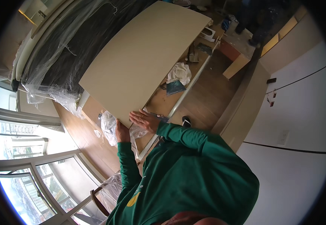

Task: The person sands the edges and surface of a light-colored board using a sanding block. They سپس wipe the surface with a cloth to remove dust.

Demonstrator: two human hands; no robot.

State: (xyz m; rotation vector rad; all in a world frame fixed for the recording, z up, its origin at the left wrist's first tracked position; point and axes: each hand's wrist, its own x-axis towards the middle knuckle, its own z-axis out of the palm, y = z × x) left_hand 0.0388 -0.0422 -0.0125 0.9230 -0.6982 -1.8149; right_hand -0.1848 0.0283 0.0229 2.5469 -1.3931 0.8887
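One beige panel (144,56) lies over a wooden worktop (160,104), its near corner between the right hand (145,121), fingers outstretched flat on top, and the left hand (122,133), thumb at the edge, hidden fingers' grip unclear.

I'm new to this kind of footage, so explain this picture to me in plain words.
No robot here: a person in a green top works bare-handed. The single view comes from a wide fisheye camera on their head, looking down, so straight edges bend.

A large beige board extends over a brown work surface. Beside it on that surface lie crumpled white material and a dark flat piece.

Both hands touch the board near its closest corner: the left hand at its edge, the right hand with fingers on top. The left fingers' grip underneath is hidden.
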